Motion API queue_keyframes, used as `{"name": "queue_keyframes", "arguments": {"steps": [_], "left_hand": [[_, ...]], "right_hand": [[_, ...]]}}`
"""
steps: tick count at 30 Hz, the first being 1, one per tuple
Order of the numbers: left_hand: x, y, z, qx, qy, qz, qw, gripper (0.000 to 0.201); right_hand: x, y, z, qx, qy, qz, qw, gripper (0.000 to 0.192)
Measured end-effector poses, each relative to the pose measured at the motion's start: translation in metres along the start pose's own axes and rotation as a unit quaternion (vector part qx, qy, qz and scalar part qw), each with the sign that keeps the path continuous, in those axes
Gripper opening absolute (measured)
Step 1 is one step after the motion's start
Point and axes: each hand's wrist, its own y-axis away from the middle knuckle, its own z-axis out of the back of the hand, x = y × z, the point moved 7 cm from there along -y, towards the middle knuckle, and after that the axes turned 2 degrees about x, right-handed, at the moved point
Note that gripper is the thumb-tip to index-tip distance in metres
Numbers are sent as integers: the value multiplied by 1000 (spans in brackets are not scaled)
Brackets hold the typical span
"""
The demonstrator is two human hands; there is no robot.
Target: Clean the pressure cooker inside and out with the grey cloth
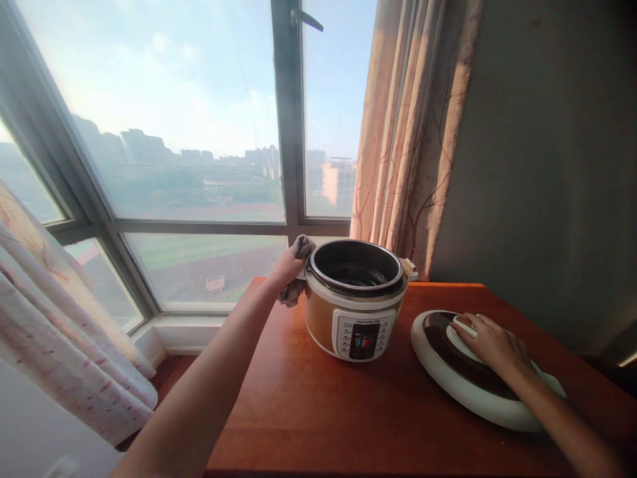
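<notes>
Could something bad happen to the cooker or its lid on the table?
Maybe. The left hand presses a grey cloth against the side of the open cooker, so a hard push might slide it across the smooth table. The lid lies close to the table's near right edge under the right hand; a nudge could tip it off. The cloth also hangs by the rim and might drop into the pot.
</notes>
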Motion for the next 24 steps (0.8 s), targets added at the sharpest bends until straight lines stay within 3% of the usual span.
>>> {"name": "queue_keyframes", "arguments": {"steps": [10,15,20,24], "left_hand": [[-5,4,1,1,-12,-6,1000,28],[-3,6,3,-4,-41,20,999,26],[1,12,6,-21,-80,72,994,28],[-1,19,10,-31,-106,92,990,27]], "right_hand": [[28,10,9,70,81,9,994,48],[40,0,21,50,84,63,993,41],[79,-16,79,-68,-51,122,989,42],[128,-38,131,-70,-197,130,969,35]]}}
